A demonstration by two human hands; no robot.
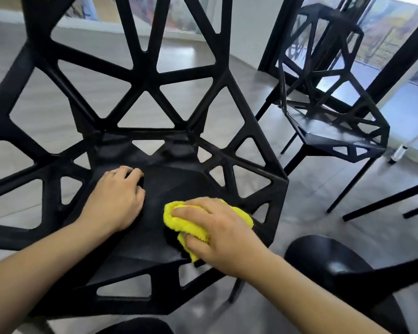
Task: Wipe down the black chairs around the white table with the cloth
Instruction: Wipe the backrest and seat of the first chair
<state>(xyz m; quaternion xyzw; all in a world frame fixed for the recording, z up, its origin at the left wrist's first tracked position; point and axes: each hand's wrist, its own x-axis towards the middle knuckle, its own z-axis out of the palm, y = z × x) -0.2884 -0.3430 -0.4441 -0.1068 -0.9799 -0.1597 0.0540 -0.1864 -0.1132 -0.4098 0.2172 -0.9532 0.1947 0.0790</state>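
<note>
Gripping the crumpled yellow microfibre cloth point(179, 219), my right hand point(217, 231) presses it onto the seat of the black lattice-framed plastic chair point(155, 145). Just left, my left hand point(117, 197) rests there, fingers loosely bent, holding nothing. Beyond my right hand stands a second black lattice chair point(336, 131).

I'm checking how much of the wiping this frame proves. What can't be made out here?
Head view only:
- Seat under the yellow cloth: covered by cloth and right hand.
- Seat under the left hand: covered by its palm.
- Near chair: top cut off by the upper edge.
- Far chair: blurred; cleanliness unclear.
- White table: not clearly identifiable.
</note>
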